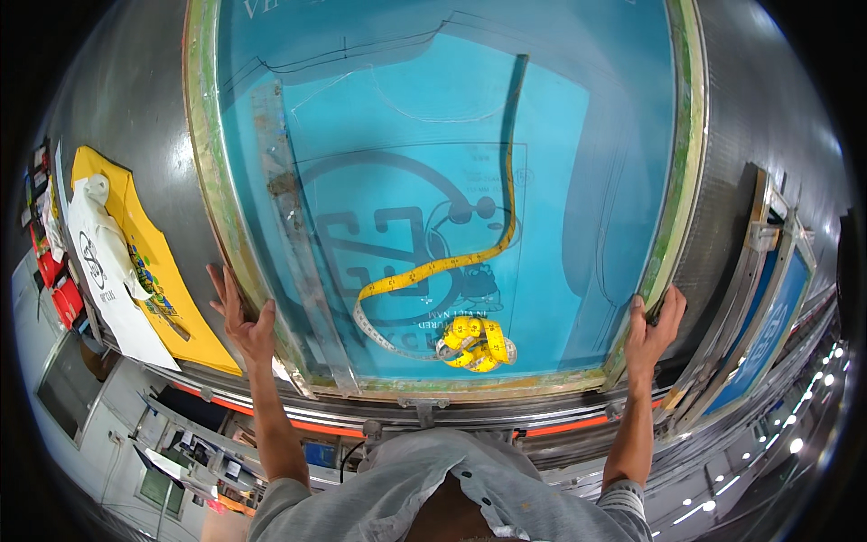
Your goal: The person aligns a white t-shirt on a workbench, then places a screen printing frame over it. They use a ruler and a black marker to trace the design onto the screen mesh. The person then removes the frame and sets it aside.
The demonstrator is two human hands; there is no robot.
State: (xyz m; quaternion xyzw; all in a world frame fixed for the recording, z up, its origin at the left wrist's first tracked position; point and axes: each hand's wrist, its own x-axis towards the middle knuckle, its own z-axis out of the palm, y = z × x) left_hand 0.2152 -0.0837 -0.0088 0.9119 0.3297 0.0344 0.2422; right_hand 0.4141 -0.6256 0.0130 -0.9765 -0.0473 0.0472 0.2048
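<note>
A large screen-printing frame point(686, 181) with greenish, stained edges and blue mesh lies in front of me. My left hand point(244, 325) rests at its left edge, fingers stretched out and apart, thumb against the frame. At the right edge, my right hand point(655, 332) has its thumb on the frame and its fingers curled around something small and dark, too hidden to name. A yellow tape measure point(474, 343) is bunched near the front of the mesh, its loose end curving up to the far side. Neither hand touches it.
A long, worn translucent strip point(291, 203) lies along the mesh's left part. Yellow fabric point(172, 280) and a white printed piece point(107, 275) lie at the left on the dark table point(135, 108). More screen frames point(768, 316) lean at the right. A metal clamp point(424, 411) sits at the front.
</note>
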